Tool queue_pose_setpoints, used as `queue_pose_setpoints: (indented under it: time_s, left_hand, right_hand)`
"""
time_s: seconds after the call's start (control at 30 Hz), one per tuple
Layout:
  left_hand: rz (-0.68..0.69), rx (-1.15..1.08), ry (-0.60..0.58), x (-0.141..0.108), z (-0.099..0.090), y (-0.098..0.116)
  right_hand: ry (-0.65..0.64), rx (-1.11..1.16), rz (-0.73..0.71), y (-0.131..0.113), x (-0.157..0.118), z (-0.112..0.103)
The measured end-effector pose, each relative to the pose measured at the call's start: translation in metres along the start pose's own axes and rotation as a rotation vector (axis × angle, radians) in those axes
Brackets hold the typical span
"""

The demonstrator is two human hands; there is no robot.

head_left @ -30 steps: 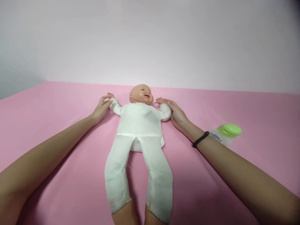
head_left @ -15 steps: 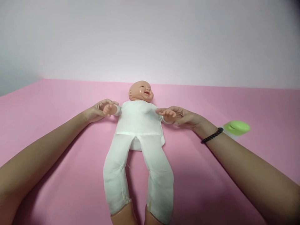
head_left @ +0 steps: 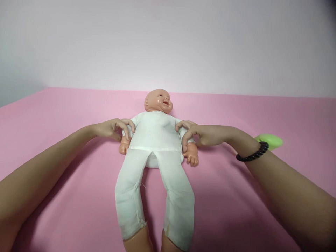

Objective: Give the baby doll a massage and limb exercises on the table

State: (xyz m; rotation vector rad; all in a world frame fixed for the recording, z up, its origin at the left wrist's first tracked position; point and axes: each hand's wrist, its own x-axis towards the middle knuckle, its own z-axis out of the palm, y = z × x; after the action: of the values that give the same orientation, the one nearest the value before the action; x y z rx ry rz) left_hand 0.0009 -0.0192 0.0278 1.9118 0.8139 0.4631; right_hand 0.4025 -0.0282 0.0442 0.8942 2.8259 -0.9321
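A doll (head_left: 153, 140) is showing plain white cloth (head_left: 165, 134) and a peach-coloured head (head_left: 156, 100), hands (head_left: 192, 154) and lower legs (head_left: 138, 240); the tabletop (head_left: 223, 217) is glowing solid pink, the wall (head_left: 168, 42) is showing pale grey, a beaded bracelet (head_left: 255, 155) is gleaming black, and an object (head_left: 273, 140) is displaying lime green.

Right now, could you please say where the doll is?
In the head view, the doll lies just left of centre on the pink surface, between the left hand and right hand, both holding it.

I count two hands of my own, one left hand (head_left: 111, 128) and one right hand (head_left: 208, 134); one doll (head_left: 156, 131), having one head (head_left: 156, 100) and two legs (head_left: 180, 196); one black bracelet (head_left: 255, 155); one green item (head_left: 273, 140).
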Motion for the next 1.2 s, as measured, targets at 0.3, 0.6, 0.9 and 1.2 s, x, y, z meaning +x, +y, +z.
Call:
queue_pose_setpoints:
  time_s: [0.3, 0.6, 0.9, 1.2]
  left_hand:
    - [0.037, -0.355, 0.195, 0.000, -0.010, -0.045]
    - [0.177, -0.622, 0.552, 0.013, 0.003, -0.036]
    - [0.139, -0.325, 0.892, 0.028, 0.018, -0.049]
    - [-0.079, 0.120, 0.810, 0.027, 0.018, -0.048]
  right_hand:
    - [0.014, 0.144, -0.014, 0.006, -0.003, -0.005]
    - [0.905, 0.893, 0.079, 0.013, 0.029, 0.031]
    - [1.237, 0.670, 0.112, 0.011, 0.052, 0.056]
    - [1.316, 0.544, 0.175, 0.024, 0.053, 0.052]
